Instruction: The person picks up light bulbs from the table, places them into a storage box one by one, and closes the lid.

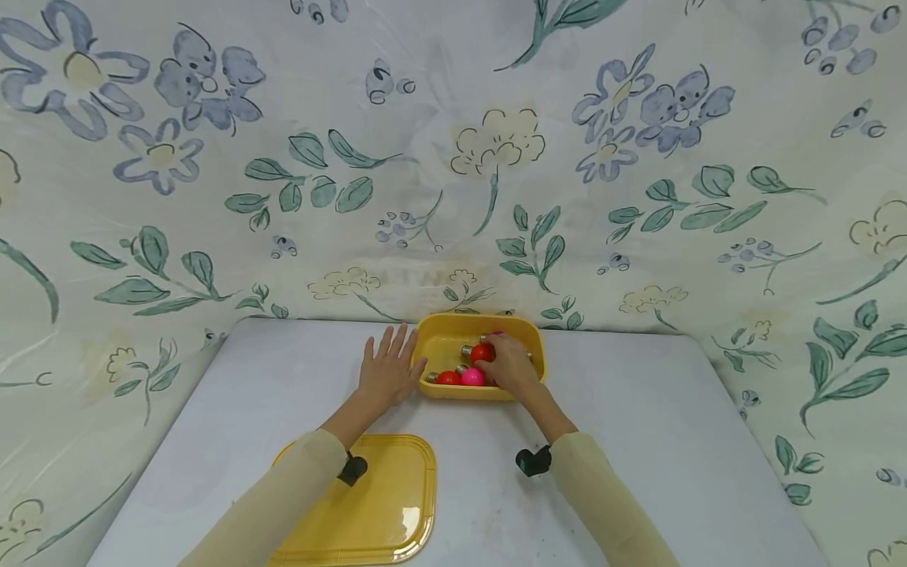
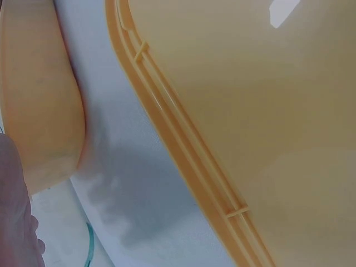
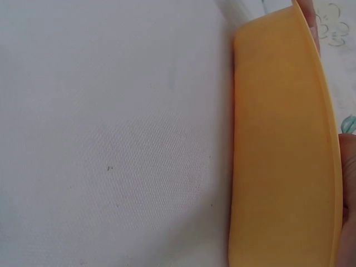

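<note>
A yellow bin [image 1: 434,321] stands at the far edge of the white table, with several red and pink light bulbs inside. My right hand [image 1: 512,364] reaches over its near right side, thumb and forefinger around a red bulb [image 1: 483,352]. Below that lie another red bulb [image 1: 448,378] and a pink bulb [image 1: 473,377]. My left hand [image 1: 386,366] is held flat with fingers spread at the bin's left rim, thumb right by the edge, holding nothing. In the right wrist view the bin's wall [image 3: 283,144] hides most of my right hand [image 3: 349,183].
A shallow yellow tray [image 1: 383,504] lies on the white table [image 1: 638,441] at the near left, partly under my left forearm. Behind the table hangs a floral cloth [image 1: 425,157]. Tabletop extends to both sides of the bin.
</note>
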Available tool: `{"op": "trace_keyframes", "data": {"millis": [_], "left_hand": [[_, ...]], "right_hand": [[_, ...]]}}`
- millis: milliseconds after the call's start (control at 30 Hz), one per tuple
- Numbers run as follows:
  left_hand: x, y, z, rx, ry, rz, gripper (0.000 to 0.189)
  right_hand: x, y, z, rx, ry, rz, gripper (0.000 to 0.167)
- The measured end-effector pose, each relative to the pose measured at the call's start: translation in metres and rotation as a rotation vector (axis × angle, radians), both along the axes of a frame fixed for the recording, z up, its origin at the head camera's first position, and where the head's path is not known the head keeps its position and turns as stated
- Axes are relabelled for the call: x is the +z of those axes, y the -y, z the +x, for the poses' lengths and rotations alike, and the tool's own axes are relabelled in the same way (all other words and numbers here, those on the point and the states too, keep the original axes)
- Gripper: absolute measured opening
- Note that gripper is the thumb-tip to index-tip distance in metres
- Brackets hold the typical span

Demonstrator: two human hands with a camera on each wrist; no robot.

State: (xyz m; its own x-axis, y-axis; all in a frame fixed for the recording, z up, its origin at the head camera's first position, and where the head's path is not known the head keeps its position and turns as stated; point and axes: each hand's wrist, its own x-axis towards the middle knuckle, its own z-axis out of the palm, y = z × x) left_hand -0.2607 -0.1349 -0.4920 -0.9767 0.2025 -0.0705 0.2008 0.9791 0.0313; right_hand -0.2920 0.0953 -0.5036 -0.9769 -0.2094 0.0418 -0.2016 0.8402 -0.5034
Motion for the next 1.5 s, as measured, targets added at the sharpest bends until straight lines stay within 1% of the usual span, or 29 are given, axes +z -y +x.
{"op": "trace_keyframes", "data": {"millis": [300,600,867,1200,1500], "left_hand": [[0.0003,0.0009,-0.0004,0.000,-0.001,0.005,0.066],[-0.0026,0.0018,-0.0023,-0.002,0.006,0.023,0.067],[-0.0017,0.0018,-0.0017,-0.012,0.002,0.052,0.066],[-0.0013,0.0019,-0.0013,-0.010,0.008,0.042,0.066],[-0.0021,0.0016,-0.0013,-0.005,0.006,0.026,0.066]], "right_hand": [[0.0000,-0.0007,-0.0004,0.015,-0.001,0.015,0.047],[0.0018,0.0000,0.0011,0.010,0.022,0.014,0.048],[0.0008,-0.0001,-0.0006,0.023,0.008,0.031,0.046],[0.0019,0.0007,-0.0006,0.018,0.032,0.027,0.048],[0.0008,0.0004,-0.0001,0.031,0.009,0.020,0.047]]}}
